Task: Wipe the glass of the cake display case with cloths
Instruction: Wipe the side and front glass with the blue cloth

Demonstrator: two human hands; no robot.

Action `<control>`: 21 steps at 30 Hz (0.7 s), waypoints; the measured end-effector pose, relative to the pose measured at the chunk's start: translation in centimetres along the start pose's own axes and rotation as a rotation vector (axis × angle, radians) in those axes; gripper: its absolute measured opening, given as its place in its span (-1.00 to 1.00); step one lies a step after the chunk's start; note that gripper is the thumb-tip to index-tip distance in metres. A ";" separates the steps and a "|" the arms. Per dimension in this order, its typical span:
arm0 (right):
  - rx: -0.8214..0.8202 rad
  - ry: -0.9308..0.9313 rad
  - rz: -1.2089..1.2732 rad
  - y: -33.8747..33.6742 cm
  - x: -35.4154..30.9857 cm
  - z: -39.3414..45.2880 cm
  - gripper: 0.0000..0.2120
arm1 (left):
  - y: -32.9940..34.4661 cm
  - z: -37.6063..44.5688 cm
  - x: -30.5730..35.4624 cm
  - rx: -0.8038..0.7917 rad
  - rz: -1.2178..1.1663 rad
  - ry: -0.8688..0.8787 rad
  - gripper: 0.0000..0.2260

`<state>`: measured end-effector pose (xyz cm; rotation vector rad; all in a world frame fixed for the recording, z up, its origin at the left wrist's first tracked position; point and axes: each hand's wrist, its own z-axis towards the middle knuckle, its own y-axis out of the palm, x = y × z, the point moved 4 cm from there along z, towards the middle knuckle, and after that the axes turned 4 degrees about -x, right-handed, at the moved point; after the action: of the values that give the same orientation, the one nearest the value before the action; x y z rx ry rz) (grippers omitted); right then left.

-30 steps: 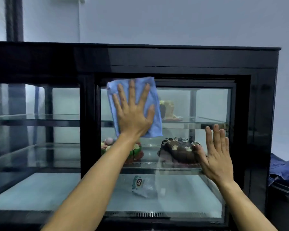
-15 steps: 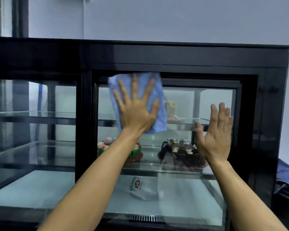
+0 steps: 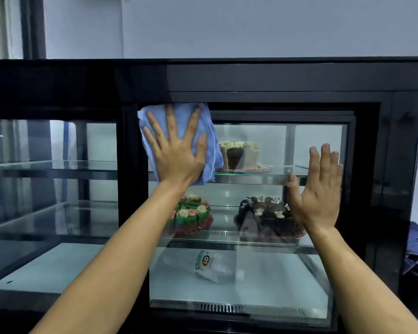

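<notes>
while our left hand (image 3: 176, 155) presses the blue cloth (image 3: 209, 141) flat-fingered at the glass's (image 3: 270, 268) top left corner and our right hand (image 3: 317, 191) braces open near its right edge, bare palm could smear prints; the loose cloth could slip.

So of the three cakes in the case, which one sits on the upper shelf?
The white-frosted cake, just right of the blue cloth. The green and pink cake and the chocolate cake both sit one shelf lower.
</notes>
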<state>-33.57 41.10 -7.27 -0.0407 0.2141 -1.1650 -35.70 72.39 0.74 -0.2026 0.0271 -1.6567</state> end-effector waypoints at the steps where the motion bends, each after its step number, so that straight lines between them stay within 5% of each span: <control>1: 0.002 -0.003 -0.006 0.1 0.0 -0.1 -0.30 | 0.3 0.0 1.6 0.018 -0.002 0.015 -0.49; 6: 0.000 0.017 -0.010 0.1 0.2 -0.1 -0.30 | 1.1 -0.2 6.6 -0.002 -0.038 0.377 -0.50; 12: 0.004 0.010 -0.030 0.1 -0.2 -0.2 -0.30 | 0.2 -0.1 -3.2 0.043 -0.078 0.022 -0.46; 21: -0.106 0.025 -0.060 -1.1 1.4 -0.3 -0.36 | 0.6 -0.8 8.5 -0.055 -0.053 0.095 -0.47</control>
<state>-34.09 39.41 -7.60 -0.1265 0.2981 -1.2136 -35.96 63.86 0.90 -0.1677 0.1399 -1.7183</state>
